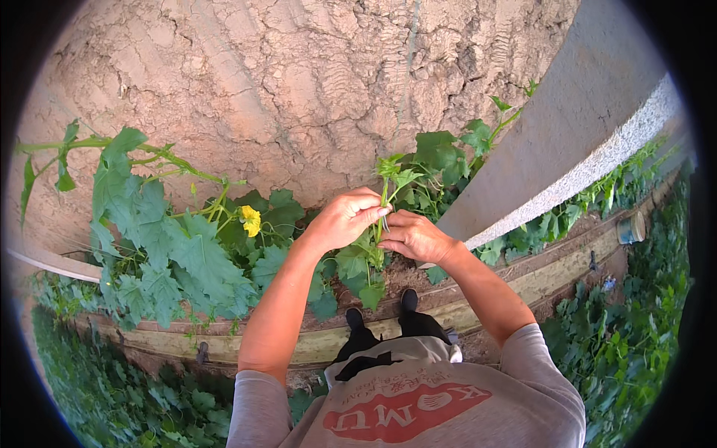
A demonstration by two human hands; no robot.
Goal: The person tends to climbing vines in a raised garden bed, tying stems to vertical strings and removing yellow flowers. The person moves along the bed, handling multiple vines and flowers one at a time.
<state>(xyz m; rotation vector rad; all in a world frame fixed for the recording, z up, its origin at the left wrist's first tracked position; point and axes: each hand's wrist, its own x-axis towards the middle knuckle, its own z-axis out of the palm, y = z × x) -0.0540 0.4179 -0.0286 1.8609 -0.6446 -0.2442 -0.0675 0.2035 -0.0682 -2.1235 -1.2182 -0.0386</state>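
Note:
My left hand (pixel 352 217) pinches a green vine stem (pixel 385 193) between thumb and fingers, with the leafy shoot tip (pixel 395 171) rising above it. Close on its right, my right hand (pixel 411 235) has its fingers bent around the same stem, slightly lower; a thin pale loop shows between the two hands, too small to name. Lobed leaves (pixel 355 266) hang below the hands. Left of them, a yellow flower (pixel 251 220) stands on a neighbouring vine. A thin string (pixel 411 50) runs over the wall above the shoot tip.
A cracked earthen wall (pixel 269 84) rises in front. A broad concrete post (pixel 538 140) slants across on the right. Large leaves (pixel 196 252) spread at left. Behind my feet runs a pale strip (pixel 313 344), with dense foliage (pixel 140 397) beyond. A small bucket (pixel 631 228) lies at far right.

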